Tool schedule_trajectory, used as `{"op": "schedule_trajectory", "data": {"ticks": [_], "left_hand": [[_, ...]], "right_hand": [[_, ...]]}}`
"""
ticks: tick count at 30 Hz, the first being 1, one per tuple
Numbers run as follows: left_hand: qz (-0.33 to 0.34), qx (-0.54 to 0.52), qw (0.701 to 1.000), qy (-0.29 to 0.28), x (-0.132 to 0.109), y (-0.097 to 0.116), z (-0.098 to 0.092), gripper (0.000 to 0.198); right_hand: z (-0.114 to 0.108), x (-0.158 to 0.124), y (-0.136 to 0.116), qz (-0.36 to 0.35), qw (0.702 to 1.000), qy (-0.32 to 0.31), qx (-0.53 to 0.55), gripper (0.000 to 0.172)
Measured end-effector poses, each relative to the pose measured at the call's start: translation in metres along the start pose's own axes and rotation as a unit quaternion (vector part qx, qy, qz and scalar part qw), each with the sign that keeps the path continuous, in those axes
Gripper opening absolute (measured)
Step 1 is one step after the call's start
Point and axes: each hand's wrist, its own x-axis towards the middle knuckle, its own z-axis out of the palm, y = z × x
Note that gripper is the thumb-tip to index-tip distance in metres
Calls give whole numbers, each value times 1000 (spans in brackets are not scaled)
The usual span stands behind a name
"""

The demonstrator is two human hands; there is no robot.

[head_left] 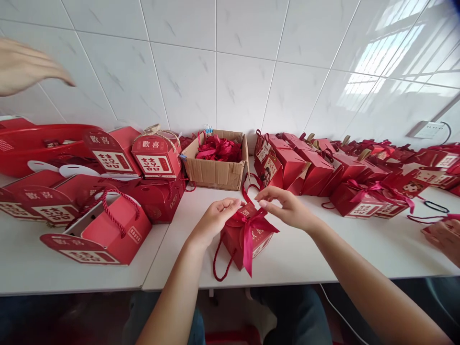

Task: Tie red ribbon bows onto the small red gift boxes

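In the middle of the table a small red gift box [241, 255] stands closed, with a dark pink ribbon [248, 239] tied in a bow over its top. One ribbon tail hangs down the front. A red cord handle [222, 274] loops out at its left side and rests on the table. My left hand [214, 218] is at the box's upper left, fingertips pinched together at the ribbon. On the upper right my right hand [285, 207] hovers by the bow, its thumb and fingers curved and slightly apart. Another red cord loop rises behind the bow.
A cardboard box [215, 173] of ribbons stands behind. Open red gift boxes [118, 225] and a red plastic basket [72, 132] are at left; rows of closed boxes [316, 165] line the right. Other people's hands show at upper left [28, 67] and right edge [445, 239].
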Motion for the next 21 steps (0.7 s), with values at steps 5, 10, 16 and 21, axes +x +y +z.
{"op": "schedule_trajectory", "data": {"ticks": [5,10,16,21], "left_hand": [[11,13,999,36,0,3,-1,55],[18,24,999,43,0,1,-2,60],[19,15,999,31,1,1,-2,59],[42,-6,998,37,-1,2,-1,55]], "right_hand": [[-1,-25,25,49,980,-25,189,27],[15,-27,39,56,968,-12,244,30],[-1,-16,25,-7,993,-40,109,18],[-13,-6,14,-29,994,-96,-31,20]]}}
